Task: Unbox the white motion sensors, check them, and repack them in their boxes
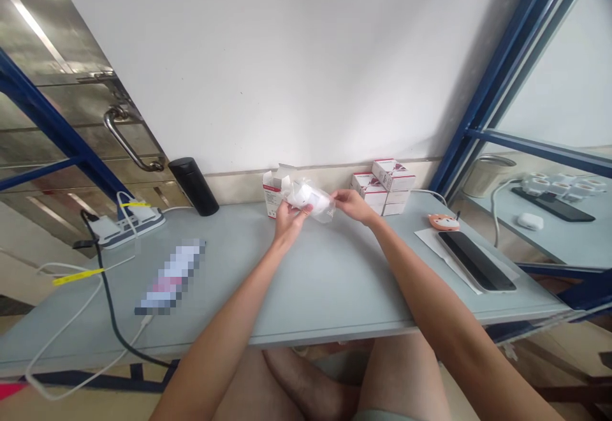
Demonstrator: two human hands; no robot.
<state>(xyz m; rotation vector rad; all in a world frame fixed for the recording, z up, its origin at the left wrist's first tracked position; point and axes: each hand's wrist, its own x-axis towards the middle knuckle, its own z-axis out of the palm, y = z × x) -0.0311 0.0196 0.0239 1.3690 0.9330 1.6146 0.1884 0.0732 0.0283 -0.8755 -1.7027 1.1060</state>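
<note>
A white item in a clear plastic bag [310, 199] is held up over the table, in front of the wall; its exact kind is hard to make out. My left hand [289, 218] is closed around its left side, thumb on top. With fingers pinched together, my right hand [352, 206] grips the right end of the bag. Just behind my left hand stands a small white and red carton [271, 196], its top flaps raised. To the right of my right hand, several similar closed cartons [382, 185] are stacked against the wall.
A black cylinder [194, 186] stands at the back left, beside a power strip [131, 226] with cables. A phone with a blurred screen [172, 275] lies on the left. On the right are a dark phone [475, 260], a paper [442, 249] and an orange-white trinket [444, 222]. Blue frames flank the table [329, 293].
</note>
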